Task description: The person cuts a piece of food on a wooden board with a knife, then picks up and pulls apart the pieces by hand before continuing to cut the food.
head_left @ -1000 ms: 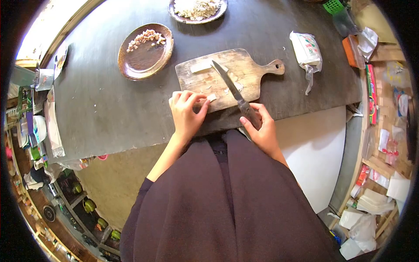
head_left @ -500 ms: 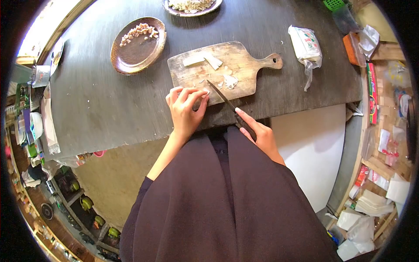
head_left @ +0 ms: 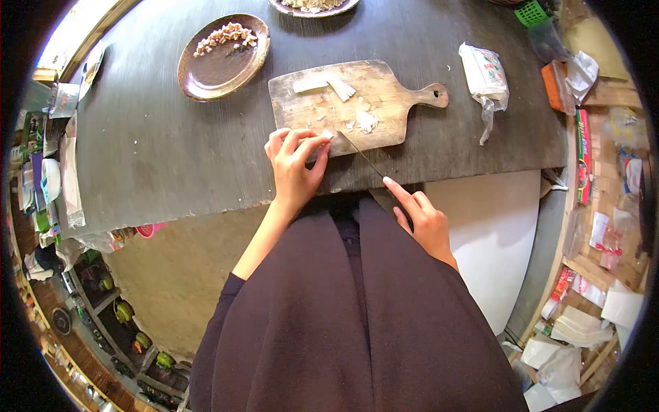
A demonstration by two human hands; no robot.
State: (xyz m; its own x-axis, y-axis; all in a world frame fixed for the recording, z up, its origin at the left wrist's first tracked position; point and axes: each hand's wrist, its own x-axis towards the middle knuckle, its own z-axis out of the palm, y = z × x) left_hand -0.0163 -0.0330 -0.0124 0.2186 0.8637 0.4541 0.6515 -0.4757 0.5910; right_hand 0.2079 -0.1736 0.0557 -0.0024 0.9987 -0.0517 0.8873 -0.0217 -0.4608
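Note:
A wooden cutting board (head_left: 391, 110) with a handle lies near the table's front edge. At its lower left corner, my left hand (head_left: 295, 161) is closed, pinching a small white food piece (head_left: 327, 134) between fingertips and thumb. My right hand (head_left: 424, 218) grips a knife (head_left: 364, 156) by its handle, mostly hidden by the fingers. The blade points up and left over the board, its tip close beside the white piece. Two pale cut strips (head_left: 312, 83) lie farther back on the board. Chopped white bits (head_left: 366, 122) are heaped near its middle.
A brown plate (head_left: 218, 75) holding small light-brown cubes (head_left: 230, 36) stands behind the board, to the left. Another plate (head_left: 322, 12) of pale shredded food is at the back. A white plastic packet (head_left: 484, 74) lies right of the board. Packages crowd the right shelf (head_left: 590, 264).
The knife blade has turned and now shows thinner, its tip slightly nearer my left hand. More of the pinched white piece shows. The view has shifted slightly.

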